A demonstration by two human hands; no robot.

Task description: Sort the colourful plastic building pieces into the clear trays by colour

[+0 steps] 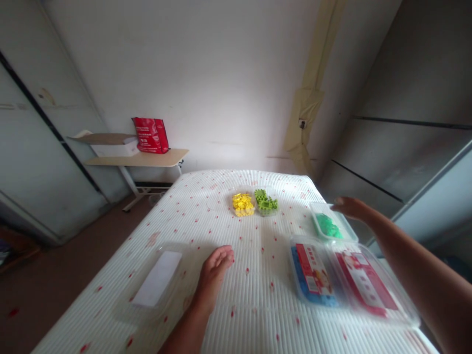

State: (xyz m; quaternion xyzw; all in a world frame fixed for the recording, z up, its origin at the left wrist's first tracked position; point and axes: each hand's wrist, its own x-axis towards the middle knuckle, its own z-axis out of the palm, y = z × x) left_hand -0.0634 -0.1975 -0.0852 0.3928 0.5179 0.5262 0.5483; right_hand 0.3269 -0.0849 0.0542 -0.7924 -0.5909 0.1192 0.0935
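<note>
The right hand [350, 206] is at the far rim of a clear, rectangular plastic tub [348, 230] holding green pieces [329, 226], by the table's right edge; I can't tell whether its fingers grip. The left hand [219, 260] is empty, fingers loosely curled. The tub looks light, slick and slightly flexible, best held by opposite rims.

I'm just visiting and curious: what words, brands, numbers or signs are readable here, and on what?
None reads clearly.
Red bag: white print, too blurred to read.
Blue tub, red-and-white label: print too blurred to read.
Tub to its right, similar label: also too blurred.
White sheet: no writing shows.
</note>
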